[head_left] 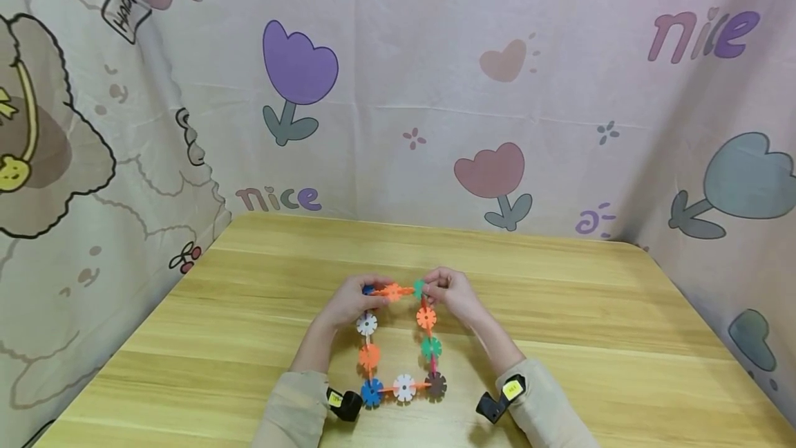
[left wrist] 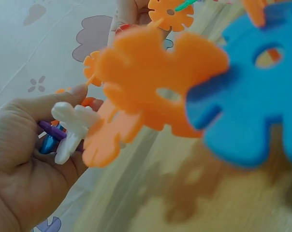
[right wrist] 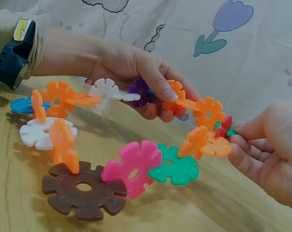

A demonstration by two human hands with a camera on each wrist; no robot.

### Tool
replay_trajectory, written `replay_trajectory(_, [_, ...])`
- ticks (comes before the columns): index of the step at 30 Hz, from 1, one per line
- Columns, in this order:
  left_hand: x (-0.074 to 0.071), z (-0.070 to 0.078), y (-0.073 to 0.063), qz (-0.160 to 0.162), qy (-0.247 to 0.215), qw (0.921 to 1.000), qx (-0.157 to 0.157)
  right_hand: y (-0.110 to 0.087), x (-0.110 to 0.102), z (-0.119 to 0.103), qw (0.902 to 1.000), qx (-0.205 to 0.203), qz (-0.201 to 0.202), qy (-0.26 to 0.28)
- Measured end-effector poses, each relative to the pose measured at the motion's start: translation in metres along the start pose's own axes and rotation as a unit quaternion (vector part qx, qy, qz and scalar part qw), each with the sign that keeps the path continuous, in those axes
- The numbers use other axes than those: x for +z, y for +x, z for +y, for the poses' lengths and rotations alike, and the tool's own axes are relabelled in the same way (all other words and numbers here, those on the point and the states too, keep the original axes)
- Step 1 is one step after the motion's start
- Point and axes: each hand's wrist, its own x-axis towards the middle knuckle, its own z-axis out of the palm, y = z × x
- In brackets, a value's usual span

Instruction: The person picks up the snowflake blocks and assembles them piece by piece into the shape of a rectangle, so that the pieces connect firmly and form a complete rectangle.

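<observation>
A closed, four-sided loop of interlocking snowflake discs [head_left: 370, 356] is held by both hands over the table. My left hand [head_left: 351, 299] grips its far left corner, thumb and fingers around blue, purple and orange discs; fingers partly hide them. At the far right corner, my right hand [head_left: 457, 294] pinches a green disc [head_left: 419, 288], with a red disc [right wrist: 226, 126] slotted in beside the fingertips. Along the near side are a blue disc [head_left: 372, 393], a white disc [head_left: 404, 387] and a brown disc [right wrist: 59, 191]. A pink disc [right wrist: 126, 159] links the brown one to another green disc [right wrist: 175, 171].
The loop stands over a light wooden table [head_left: 249, 282], its shadow falling just beneath it. Patterned cloth [head_left: 398, 75] hangs behind and along both sides of the table. Each wrist carries a black camera [head_left: 344, 405] strapped over a beige sleeve [head_left: 292, 403].
</observation>
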Motion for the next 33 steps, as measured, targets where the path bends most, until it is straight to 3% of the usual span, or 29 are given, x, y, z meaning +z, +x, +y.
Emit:
replay_trajectory(13, [0.002, -0.004, 0.003, 0.002, -0.005, 0.9999, -0.008, 0.001, -0.002, 0.012, 0.9981, -0.015, -0.009, 0.059])
replay_trajectory(22, [0.002, -0.032, 0.016, -0.001, -0.035, 0.9993, -0.010, 0.003, -0.002, 0.015, 0.9972, -0.006, -0.005, 0.075])
replay_trajectory(33, [0.001, -0.032, 0.016, -0.018, -0.063, 0.9978, -0.004, 0.003, 0.001, 0.016, 0.9960, -0.001, -0.002, 0.090])
